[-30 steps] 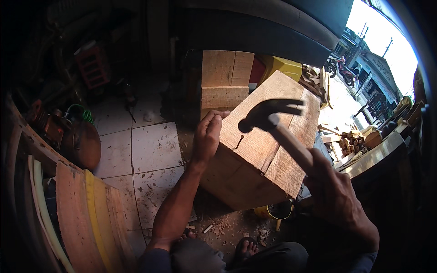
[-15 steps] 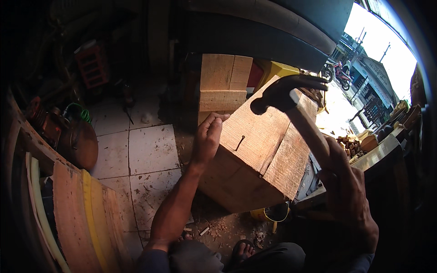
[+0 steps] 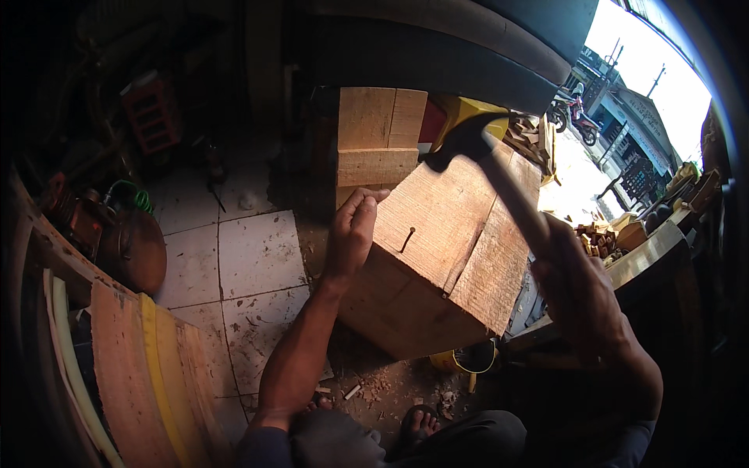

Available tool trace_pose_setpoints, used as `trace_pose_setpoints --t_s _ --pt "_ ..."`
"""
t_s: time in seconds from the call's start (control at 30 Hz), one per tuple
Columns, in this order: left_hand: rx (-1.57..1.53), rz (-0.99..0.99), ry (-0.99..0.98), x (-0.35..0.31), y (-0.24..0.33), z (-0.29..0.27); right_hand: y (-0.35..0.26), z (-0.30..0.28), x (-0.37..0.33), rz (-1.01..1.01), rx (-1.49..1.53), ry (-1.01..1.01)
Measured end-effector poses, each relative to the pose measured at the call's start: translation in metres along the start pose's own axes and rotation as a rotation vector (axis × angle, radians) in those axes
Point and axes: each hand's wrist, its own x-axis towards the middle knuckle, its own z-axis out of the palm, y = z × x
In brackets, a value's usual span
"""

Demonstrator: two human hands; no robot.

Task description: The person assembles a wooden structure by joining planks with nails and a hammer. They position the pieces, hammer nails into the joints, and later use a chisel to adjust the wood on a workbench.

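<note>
My right hand (image 3: 573, 285) grips a claw hammer (image 3: 511, 187) by its wooden handle. The dark head is raised over the far part of a wooden box (image 3: 445, 203), slightly blurred. A nail (image 3: 407, 239) stands up from the box's top near its left front edge, with most of its shank showing. Beside the box's left corner is my left hand (image 3: 355, 238), fingers curled and thumb pressed to the index finger. Whatever that pinch may hold is too small to make out. Two boards form the box's top, and a gap runs between them.
Behind the box stands another wooden piece (image 3: 378, 125), with a yellow object (image 3: 468, 113) beside it. Curved boards (image 3: 136, 366) lean at the left, near a round brown tank (image 3: 136, 253). Below the box is a yellow bucket (image 3: 472, 363). Wood scraps (image 3: 605, 238) lie at the right.
The hammer head has shifted left and slightly up, its claw turning away to the far side. The nail still stands, and my left hand keeps its place by the box corner.
</note>
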Motion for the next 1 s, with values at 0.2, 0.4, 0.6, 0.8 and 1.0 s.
trace_pose_setpoints --t_s 0.2,0.4,0.6,0.8,1.0 --pt "0.078 0.025 0.028 -0.003 0.005 -0.014 -0.004 0.002 -0.002 0.011 0.204 0.469" --pt "-0.071 0.009 -0.029 0.003 -0.008 0.016 -0.013 -0.004 -0.012 0.002 -0.473 -0.196" --pt "0.014 0.009 0.007 -0.001 -0.002 -0.006 0.008 0.024 -0.012 0.008 0.307 0.464" --pt "0.056 0.041 0.011 0.0 -0.003 -0.011 -0.011 -0.001 -0.009 0.061 -0.355 -0.057" --pt "-0.051 0.013 -0.013 0.003 -0.007 0.007 0.026 0.022 -0.017 -0.072 -0.125 0.028"
